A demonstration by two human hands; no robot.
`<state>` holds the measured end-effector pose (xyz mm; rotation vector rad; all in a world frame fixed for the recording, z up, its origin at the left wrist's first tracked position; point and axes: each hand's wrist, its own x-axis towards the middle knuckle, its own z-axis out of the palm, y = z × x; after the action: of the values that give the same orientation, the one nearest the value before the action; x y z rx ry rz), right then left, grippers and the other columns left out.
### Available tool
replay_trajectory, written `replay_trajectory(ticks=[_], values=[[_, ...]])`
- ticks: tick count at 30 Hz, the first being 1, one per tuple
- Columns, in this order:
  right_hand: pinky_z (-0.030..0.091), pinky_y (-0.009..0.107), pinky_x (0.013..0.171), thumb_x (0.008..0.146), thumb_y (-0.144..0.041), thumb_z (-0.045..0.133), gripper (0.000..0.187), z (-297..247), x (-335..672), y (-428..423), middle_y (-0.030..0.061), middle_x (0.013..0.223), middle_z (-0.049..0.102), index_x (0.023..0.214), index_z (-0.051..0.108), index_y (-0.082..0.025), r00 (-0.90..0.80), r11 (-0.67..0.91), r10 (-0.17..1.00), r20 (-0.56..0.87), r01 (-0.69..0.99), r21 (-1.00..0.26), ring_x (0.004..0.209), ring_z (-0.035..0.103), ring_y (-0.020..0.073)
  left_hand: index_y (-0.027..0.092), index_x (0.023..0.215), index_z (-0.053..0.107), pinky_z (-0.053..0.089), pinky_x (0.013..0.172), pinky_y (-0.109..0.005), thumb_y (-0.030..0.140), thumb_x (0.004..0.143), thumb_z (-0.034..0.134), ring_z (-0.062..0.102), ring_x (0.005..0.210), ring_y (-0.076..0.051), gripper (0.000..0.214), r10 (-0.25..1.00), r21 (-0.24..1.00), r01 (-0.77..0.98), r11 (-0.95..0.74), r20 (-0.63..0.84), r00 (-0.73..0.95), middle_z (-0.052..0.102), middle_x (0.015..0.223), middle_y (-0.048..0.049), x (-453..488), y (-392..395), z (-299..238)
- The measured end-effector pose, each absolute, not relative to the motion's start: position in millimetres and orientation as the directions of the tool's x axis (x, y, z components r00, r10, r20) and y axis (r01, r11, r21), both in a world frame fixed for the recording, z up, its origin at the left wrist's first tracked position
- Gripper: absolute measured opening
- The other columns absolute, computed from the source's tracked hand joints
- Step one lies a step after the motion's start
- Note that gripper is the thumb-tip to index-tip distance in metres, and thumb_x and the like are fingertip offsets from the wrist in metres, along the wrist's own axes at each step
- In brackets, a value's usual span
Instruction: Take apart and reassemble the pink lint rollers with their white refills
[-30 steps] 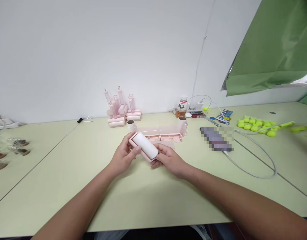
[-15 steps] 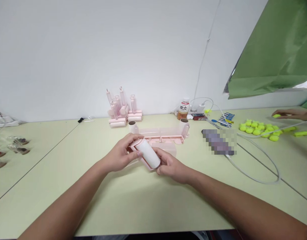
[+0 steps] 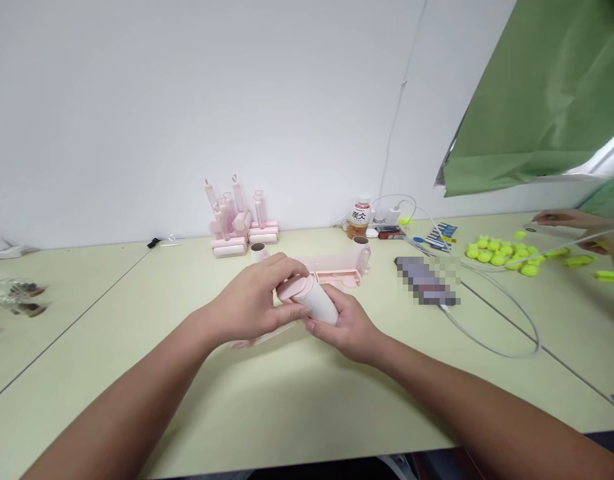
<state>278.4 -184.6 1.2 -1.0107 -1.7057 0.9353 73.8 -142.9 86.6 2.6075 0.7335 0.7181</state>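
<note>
With our left hand [image 3: 251, 297] pinching the pink end [image 3: 293, 289] and our right hand [image 3: 355, 328] wrapped around the white roller [image 3: 323, 301], both parts held above the table [image 3: 297, 413], we do best to press evenly, without skewing.

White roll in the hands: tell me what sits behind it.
Behind the white roll lies a pink tray, with an upright roll farther back to the right. Whatever the left hand covers there cannot be seen.
</note>
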Motion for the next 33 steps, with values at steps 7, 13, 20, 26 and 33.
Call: replay_trajectory(ticks=[7,13,20,26,33], values=[[0.045,0.028,0.069,0.083,-0.039,0.067,0.038,-1.4,282.3,-180.2,0.0031,0.096,0.065,0.115,0.060,-0.020,-0.191,0.404,0.912,0.364,0.255,-0.879,0.082,0.058,0.0191,0.022,0.110,0.061,0.046,0.070,-0.030,0.029,0.085,0.064,0.054,0.083,-0.017,0.026,0.525,0.411,0.369,-0.834,0.386,0.758,0.058,0.097,-0.0045,80.7,-131.6,88.1],[0.047,0.031,0.077,0.085,-0.039,0.065,0.042,0.6,282.6,-180.4,0.0054,0.106,0.066,0.123,0.057,-0.022,-0.229,0.458,0.887,0.401,0.324,-0.828,0.090,0.061,0.0215,0.020,0.094,0.056,0.045,0.067,-0.029,0.035,0.080,0.069,0.052,0.078,-0.015,0.025,0.580,0.532,0.367,-0.763,0.313,0.752,0.056,0.090,-0.0018,78.5,-124.6,84.8],[0.048,0.034,0.080,0.087,-0.041,0.063,0.041,0.2,282.1,-182.5,0.0066,0.109,0.066,0.122,0.057,-0.022,-0.308,0.530,0.846,0.436,0.383,-0.756,0.092,0.062,0.0228,0.020,0.086,0.051,0.038,0.059,-0.026,0.038,0.075,0.071,0.044,0.067,-0.012,0.029,0.555,0.619,0.337,-0.709,0.197,0.808,0.048,0.077,0.0021,77.1,-124.0,87.4],[0.048,0.033,0.077,0.087,-0.041,0.063,0.037,-2.0,283.6,-182.1,0.0058,0.103,0.067,0.118,0.058,-0.022,-0.309,0.594,0.804,0.507,0.420,-0.686,0.087,0.062,0.0215,0.021,0.086,0.045,0.035,0.057,-0.025,0.039,0.078,0.069,0.039,0.066,-0.012,0.031,0.491,0.622,0.305,-0.722,0.150,0.858,0.045,0.077,0.0025,75.3,-122.0,86.8],[0.049,0.033,0.076,0.089,-0.041,0.061,0.033,1.4,279.7,-181.7,0.0060,0.100,0.068,0.117,0.060,-0.023,-0.239,0.592,0.802,0.547,0.437,-0.677,0.086,0.063,0.0229,0.021,0.078,0.039,0.032,0.056,-0.025,0.036,0.082,0.064,0.038,0.065,-0.012,0.030,0.507,0.578,0.304,-0.758,0.228,0.831,0.044,0.076,0.0025,79.9,-119.5,82.8]])
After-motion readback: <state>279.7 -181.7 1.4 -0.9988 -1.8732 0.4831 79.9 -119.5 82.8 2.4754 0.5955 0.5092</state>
